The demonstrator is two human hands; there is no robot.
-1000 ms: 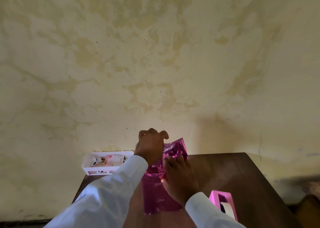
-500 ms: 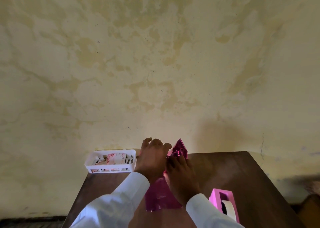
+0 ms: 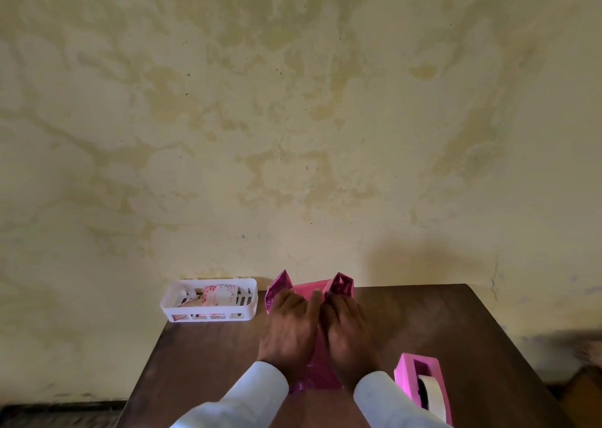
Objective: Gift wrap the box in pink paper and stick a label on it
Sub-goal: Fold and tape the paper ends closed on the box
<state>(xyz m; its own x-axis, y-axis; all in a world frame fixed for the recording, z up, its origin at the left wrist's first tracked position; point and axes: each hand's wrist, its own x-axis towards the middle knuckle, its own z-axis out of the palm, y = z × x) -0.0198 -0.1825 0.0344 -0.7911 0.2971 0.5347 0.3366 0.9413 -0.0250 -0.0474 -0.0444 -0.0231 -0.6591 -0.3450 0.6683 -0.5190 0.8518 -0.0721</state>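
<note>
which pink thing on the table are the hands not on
The pink tape dispenser, right of the right sleeve; the pink wrapped box lies under the left hand and right hand.

Both hands lie side by side, palms down, on shiny pink paper (image 3: pixel 308 289) in the middle of a dark wooden table (image 3: pixel 423 323). The left hand (image 3: pixel 290 326) and right hand (image 3: pixel 348 333) press it with fingers stretched forward. Beyond the fingertips, two crumpled paper flaps stand up, one at each far corner. White sleeves (image 3: pixel 247 395) cover both wrists. A white slotted basket (image 3: pixel 169 304) holding floral paper (image 3: pixel 219 294) sits at the table's far left edge, near the stained yellow wall (image 3: pixel 293 102). A pink tape dispenser (image 3: pixel 407 374) stands just right of the right wrist.
</note>
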